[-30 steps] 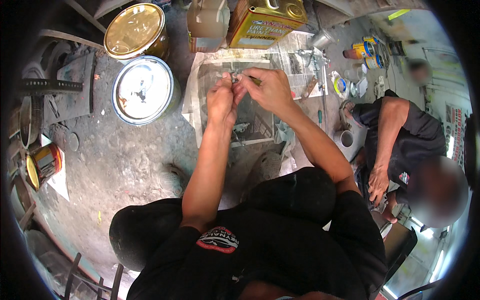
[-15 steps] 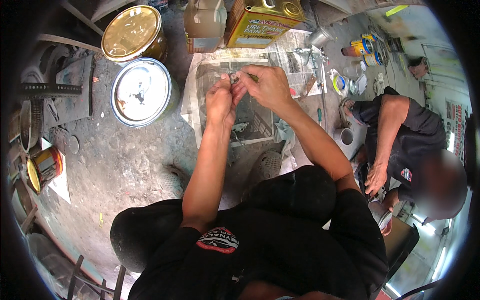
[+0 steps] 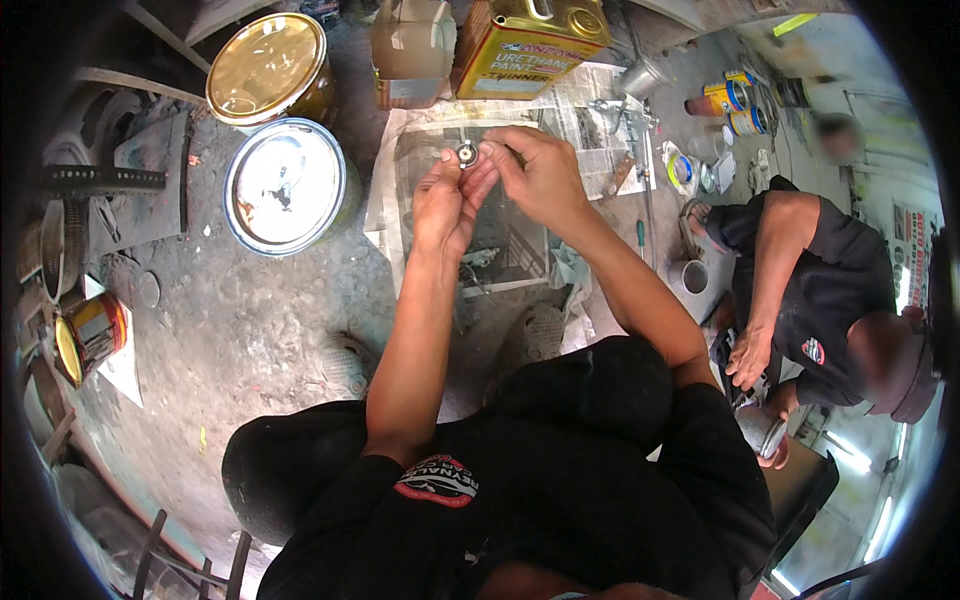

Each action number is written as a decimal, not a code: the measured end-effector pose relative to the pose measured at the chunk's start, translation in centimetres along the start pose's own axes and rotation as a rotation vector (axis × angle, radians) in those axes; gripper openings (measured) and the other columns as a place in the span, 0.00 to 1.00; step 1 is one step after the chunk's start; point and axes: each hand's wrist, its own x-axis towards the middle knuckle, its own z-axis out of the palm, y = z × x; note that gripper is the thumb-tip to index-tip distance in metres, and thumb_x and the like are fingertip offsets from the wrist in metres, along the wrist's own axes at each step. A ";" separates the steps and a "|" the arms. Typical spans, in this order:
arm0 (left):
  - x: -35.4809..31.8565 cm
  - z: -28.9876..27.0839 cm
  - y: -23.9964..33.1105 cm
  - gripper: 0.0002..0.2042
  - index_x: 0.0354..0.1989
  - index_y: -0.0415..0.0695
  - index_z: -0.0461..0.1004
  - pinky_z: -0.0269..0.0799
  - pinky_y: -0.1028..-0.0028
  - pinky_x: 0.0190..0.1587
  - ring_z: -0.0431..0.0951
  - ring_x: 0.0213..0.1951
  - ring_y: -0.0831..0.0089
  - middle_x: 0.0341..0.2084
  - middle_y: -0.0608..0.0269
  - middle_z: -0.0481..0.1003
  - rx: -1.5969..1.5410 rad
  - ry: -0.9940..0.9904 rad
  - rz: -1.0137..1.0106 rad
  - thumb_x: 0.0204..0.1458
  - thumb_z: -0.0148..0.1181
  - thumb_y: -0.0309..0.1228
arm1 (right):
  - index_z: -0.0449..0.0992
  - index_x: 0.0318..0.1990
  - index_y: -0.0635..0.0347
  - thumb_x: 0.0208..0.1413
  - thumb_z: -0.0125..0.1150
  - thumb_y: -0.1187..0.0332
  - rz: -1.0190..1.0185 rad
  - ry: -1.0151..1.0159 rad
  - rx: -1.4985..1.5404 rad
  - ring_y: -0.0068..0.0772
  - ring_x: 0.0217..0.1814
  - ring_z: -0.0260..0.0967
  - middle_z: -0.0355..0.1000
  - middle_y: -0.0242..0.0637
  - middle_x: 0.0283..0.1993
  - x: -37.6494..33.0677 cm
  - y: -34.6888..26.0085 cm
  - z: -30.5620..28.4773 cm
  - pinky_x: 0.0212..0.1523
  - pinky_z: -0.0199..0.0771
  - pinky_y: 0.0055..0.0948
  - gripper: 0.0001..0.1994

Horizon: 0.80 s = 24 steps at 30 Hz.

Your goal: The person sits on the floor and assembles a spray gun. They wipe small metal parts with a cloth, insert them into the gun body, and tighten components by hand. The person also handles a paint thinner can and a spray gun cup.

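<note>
Above the newspaper (image 3: pixel 385 215), my two hands meet around a small round metal cap (image 3: pixel 467 154) with a dark ring and a pale centre. My left hand (image 3: pixel 440 200) is closed, pinching the cap between thumb and fingers. From the other side my right hand (image 3: pixel 538 175) is closed too, thumb and forefinger against the cap's edge. Whether its curled fingers hold anything else is hidden. Just right of my hands, a silvery spray gun (image 3: pixel 618 108) lies on more newspaper. Beneath my wrists is a dark, glossy sheet (image 3: pixel 500 240) with small bits on it.
Two large paint cans (image 3: pixel 285 187) (image 3: pixel 268 70) stand at the left. Behind my hands are an open cardboard box (image 3: pixel 412 55) and a yellow rectangular tin (image 3: pixel 530 50). At the right, a co-worker (image 3: pixel 815 270) crouches, holding a round container (image 3: pixel 762 430). A metal cup (image 3: pixel 690 275) stands nearby.
The cap has turned, so its round face and pale centre now show. My right fingers have shifted slightly, and the yellowish bit seen by them is out of sight. Another person's head appears at far right.
</note>
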 end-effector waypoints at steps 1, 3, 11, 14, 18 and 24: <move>0.1 -0.2 0.0 0.16 0.44 0.36 0.71 0.80 0.68 0.48 0.80 0.39 0.68 0.37 0.53 0.77 -0.019 -0.025 -0.003 0.68 0.47 0.39 | 0.82 0.42 0.62 0.56 0.63 0.70 -0.057 0.001 -0.040 0.46 0.42 0.79 0.80 0.47 0.40 0.0 0.0 0.1 0.43 0.78 0.36 0.09; 0.6 -0.9 -0.3 0.15 0.44 0.38 0.71 0.80 0.68 0.48 0.80 0.40 0.68 0.38 0.53 0.77 -0.031 -0.034 -0.011 0.67 0.48 0.40 | 0.82 0.44 0.61 0.55 0.63 0.73 -0.165 0.004 -0.131 0.45 0.45 0.79 0.80 0.46 0.42 -0.2 0.0 0.2 0.45 0.78 0.35 0.10; 1.1 -1.5 -0.5 0.13 0.43 0.41 0.71 0.80 0.69 0.47 0.79 0.39 0.70 0.37 0.56 0.77 -0.073 -0.090 0.001 0.67 0.50 0.40 | 0.82 0.42 0.62 0.47 0.60 0.79 -0.144 0.023 -0.043 0.48 0.45 0.78 0.80 0.44 0.42 -0.8 0.5 0.6 0.47 0.78 0.38 0.13; 1.3 -1.7 -0.5 0.13 0.43 0.41 0.71 0.81 0.71 0.45 0.79 0.38 0.71 0.36 0.57 0.77 -0.076 -0.085 0.002 0.67 0.50 0.40 | 0.82 0.41 0.62 0.47 0.60 0.79 -0.178 0.032 -0.042 0.48 0.45 0.77 0.80 0.43 0.43 -0.8 0.7 0.9 0.47 0.78 0.38 0.13; 1.2 -1.6 -0.6 0.13 0.42 0.42 0.71 0.81 0.72 0.45 0.79 0.37 0.73 0.35 0.59 0.77 -0.071 -0.083 0.000 0.67 0.50 0.40 | 0.82 0.41 0.62 0.45 0.60 0.78 -0.231 0.002 -0.112 0.47 0.44 0.77 0.80 0.43 0.43 -0.7 0.8 0.8 0.46 0.78 0.38 0.14; 1.7 -2.7 -1.0 0.13 0.42 0.41 0.71 0.81 0.72 0.45 0.79 0.37 0.73 0.36 0.59 0.77 -0.080 -0.075 -0.005 0.67 0.49 0.39 | 0.82 0.41 0.62 0.43 0.60 0.78 -0.203 -0.079 -0.085 0.47 0.42 0.76 0.80 0.42 0.43 -1.3 1.0 1.1 0.45 0.78 0.38 0.15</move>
